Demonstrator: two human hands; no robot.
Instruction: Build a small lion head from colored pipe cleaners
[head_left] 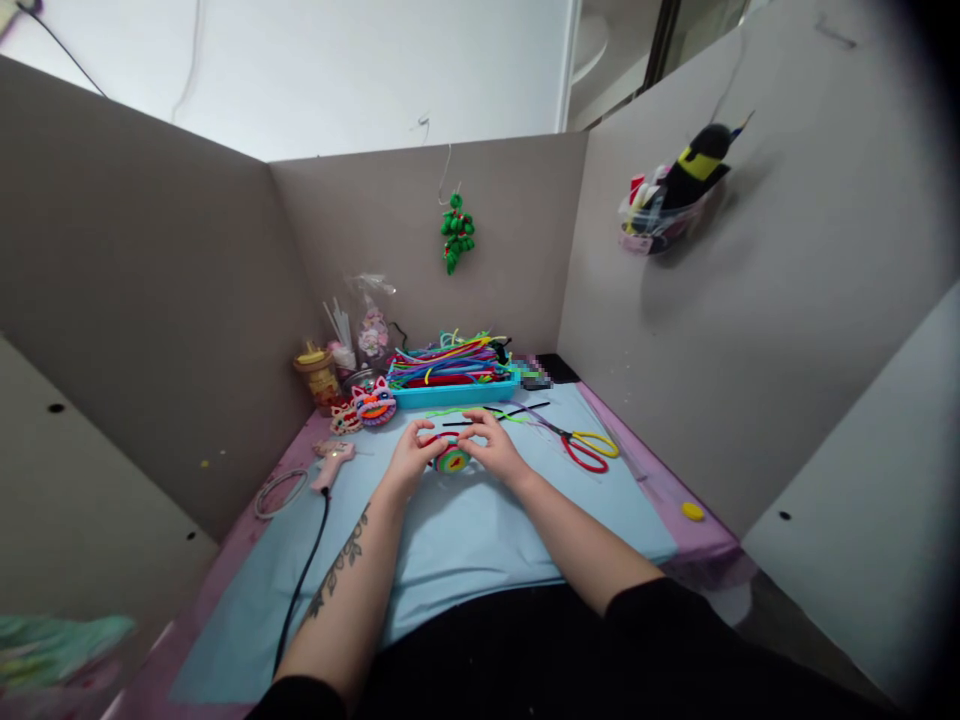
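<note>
Between my two hands is a small round coil of coloured pipe cleaners [452,461], with green, yellow and red rings. My left hand [410,454] pinches it at its left edge. The fingers of my right hand [492,446] close on its upper right, near a red strand along the top. Just beyond my hands lie loose green and black pipe cleaners [459,424] on the blue cloth [480,530]. Scissors [586,450] with one red and one yellow handle rest to the right of my right hand.
A blue tray [457,396] heaped with pipe cleaners stands at the back. Left of it are lion-head crafts [373,404] and a jar [320,378]. A pink glue gun [331,465] trails a black cord near my left arm. A yellow lid [692,512] lies right; grey partitions [427,240] enclose the table.
</note>
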